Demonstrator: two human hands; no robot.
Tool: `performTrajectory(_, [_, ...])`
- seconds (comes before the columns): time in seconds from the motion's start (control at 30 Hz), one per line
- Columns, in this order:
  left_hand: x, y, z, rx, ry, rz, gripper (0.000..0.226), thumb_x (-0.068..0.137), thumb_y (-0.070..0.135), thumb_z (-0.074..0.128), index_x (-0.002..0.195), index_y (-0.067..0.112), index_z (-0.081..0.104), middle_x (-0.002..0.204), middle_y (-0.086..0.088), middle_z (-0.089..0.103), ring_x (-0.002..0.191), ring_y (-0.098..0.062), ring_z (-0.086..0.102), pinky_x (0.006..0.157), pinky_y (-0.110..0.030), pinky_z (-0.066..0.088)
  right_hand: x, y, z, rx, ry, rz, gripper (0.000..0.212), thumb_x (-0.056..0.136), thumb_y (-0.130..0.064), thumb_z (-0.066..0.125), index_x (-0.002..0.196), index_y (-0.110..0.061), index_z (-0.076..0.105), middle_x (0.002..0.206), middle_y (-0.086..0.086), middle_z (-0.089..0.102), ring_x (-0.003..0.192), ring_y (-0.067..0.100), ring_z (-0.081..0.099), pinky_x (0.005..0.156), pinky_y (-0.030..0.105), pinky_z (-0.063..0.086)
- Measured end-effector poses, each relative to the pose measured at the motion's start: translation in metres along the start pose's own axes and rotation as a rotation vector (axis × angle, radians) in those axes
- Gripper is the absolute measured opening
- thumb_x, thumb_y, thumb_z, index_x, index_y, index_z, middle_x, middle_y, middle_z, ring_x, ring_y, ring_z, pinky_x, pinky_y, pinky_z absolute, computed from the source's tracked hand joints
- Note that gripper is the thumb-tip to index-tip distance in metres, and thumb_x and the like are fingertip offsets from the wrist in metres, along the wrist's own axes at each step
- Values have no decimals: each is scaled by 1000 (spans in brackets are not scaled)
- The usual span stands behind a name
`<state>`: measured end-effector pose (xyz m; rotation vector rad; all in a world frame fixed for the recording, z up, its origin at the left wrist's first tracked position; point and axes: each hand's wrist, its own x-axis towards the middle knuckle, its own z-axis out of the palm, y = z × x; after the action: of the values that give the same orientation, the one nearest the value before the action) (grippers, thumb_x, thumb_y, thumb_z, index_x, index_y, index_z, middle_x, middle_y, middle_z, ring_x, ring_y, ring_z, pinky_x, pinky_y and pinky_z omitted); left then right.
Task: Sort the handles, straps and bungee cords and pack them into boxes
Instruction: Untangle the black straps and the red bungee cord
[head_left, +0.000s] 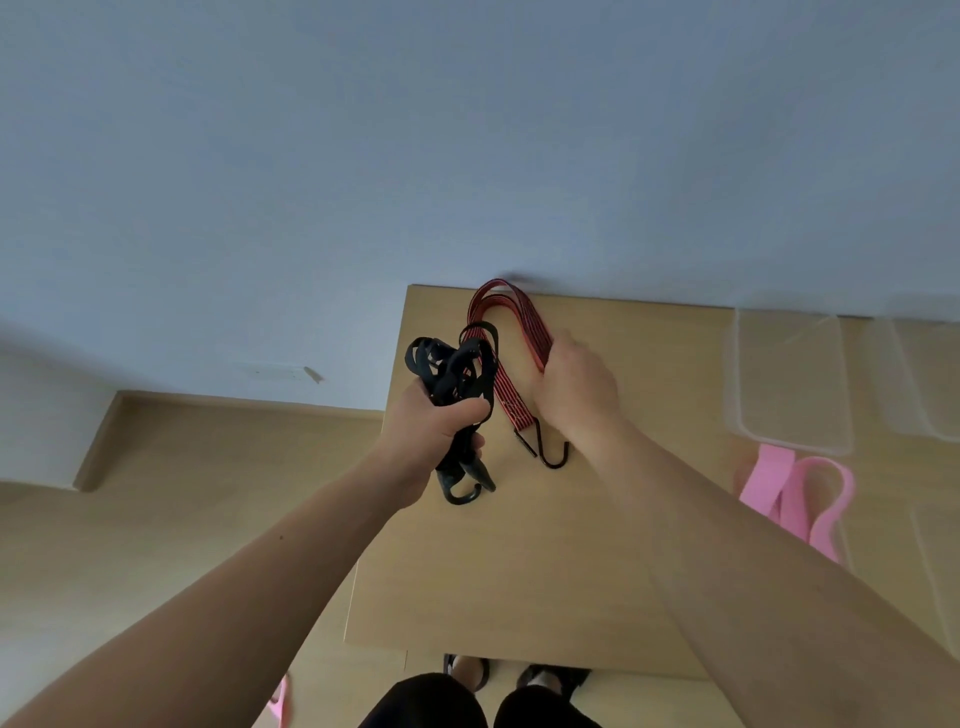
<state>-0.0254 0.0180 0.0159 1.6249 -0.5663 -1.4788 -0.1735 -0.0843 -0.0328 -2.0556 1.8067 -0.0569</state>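
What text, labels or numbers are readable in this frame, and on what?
No readable text.
red bungee cord: a faint mark near its hook end, too blurred to read.
black cords, clear boxes, pink strap: no print visible.

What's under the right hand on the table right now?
The red bungee cord passes under the right hand; its loop shows beyond, its hook nearer. The hand's back hides the fingers.

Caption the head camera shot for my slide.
Left hand grips black bungee cords; right hand holds a red striped cord.
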Motion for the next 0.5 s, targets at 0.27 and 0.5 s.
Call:
performTrajectory(0.27, [-17, 23, 13, 44, 57, 195, 22, 78, 7, 66, 97, 10, 56, 69, -8, 58, 57, -26, 60, 56, -36, 54, -40, 12, -63, 616, -57, -125, 25, 85, -15, 44, 99, -30, 58, 79, -5, 65, 63, 18, 58, 58, 35, 47])
performTrajectory(0.5, [-51, 64, 49, 46, -18, 562, 32, 72, 4, 71, 99, 15, 57, 73, -16, 52, 59, -23, 52, 49, -45, 58, -92, 27, -151, 845, -220, -407, 47, 82, 3, 47, 110, -30, 67, 60, -11, 49, 49, 6, 38, 48, 20, 33])
